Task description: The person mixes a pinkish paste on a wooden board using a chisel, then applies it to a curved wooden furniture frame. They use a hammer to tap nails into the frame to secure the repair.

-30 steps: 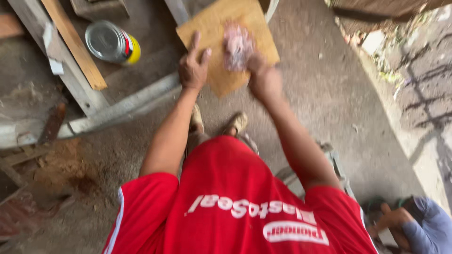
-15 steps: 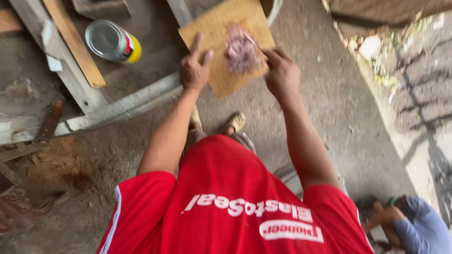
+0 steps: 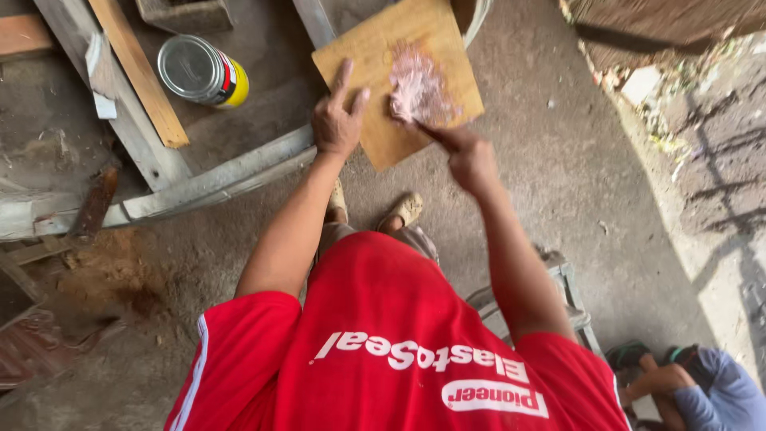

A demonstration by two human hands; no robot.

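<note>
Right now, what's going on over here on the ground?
A person in a red shirt bends over a square wooden board. The left hand lies flat on the board, while the right hand works a pale pinkish paste across it; any tool in that hand is too blurred to tell. A metal can lies beside wooden planks.

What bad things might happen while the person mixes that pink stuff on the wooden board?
The pink paste sits near the board's right edge, so stirring by the right hand might push some onto the dusty floor. Only the left hand steadies the board, so it may slip. The round can lies on its side nearby and might roll if bumped.
</note>
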